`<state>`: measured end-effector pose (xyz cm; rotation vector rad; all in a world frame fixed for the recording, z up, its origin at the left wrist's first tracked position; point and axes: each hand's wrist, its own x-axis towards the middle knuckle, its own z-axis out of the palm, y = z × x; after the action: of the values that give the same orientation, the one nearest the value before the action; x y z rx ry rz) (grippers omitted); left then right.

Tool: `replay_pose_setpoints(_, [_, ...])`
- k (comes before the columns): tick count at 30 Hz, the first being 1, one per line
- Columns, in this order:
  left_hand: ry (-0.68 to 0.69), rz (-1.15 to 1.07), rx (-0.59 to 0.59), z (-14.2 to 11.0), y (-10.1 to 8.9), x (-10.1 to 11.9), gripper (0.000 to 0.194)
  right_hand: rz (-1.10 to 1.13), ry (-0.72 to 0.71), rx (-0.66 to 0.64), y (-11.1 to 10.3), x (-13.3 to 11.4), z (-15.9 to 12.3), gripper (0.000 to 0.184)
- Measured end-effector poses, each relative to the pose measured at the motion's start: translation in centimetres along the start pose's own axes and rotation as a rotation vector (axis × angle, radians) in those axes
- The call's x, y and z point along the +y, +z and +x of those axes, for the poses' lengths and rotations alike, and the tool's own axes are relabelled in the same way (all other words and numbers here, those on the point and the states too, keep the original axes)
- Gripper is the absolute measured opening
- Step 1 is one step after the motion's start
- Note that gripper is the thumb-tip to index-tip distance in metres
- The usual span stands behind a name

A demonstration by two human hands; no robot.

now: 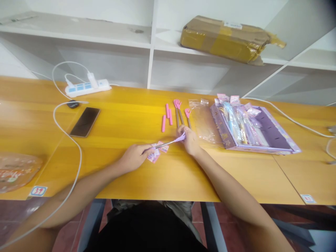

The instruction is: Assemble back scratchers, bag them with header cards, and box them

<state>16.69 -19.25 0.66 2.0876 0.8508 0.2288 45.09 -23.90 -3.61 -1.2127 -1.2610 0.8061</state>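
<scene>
My left hand (pixel 133 157) is closed around one end of a back scratcher with a metal rod (pixel 168 143) and a purple claw head (pixel 180 137). My right hand (pixel 191 140) has its fingers closed at the claw head. Pink-and-white cards (pixel 153 156) lie beneath the rod, beside my left hand. Just beyond my right hand are pink-headed back scratchers (pixel 177 104), and another pink one (pixel 188 112) lies to their right. Several pink handle tubes (pixel 163 123) rest to the left of these.
Clear plastic bags (pixel 204 126) lie between my right hand and a purple box (pixel 262 149) of packaged items. A phone (pixel 85 121), power strip (pixel 88 87) and white cable (pixel 78 154) are on the left. A taped carton (pixel 223 38) sits on the shelf.
</scene>
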Motion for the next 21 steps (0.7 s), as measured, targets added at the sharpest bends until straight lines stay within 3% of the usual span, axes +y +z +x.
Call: replay_pose_setpoints(21, [0.010,0.045,0.004,0.10,0.27,-0.37,0.044,-0.031,0.023,-0.023,0.36,0.46,-0.38,0.056])
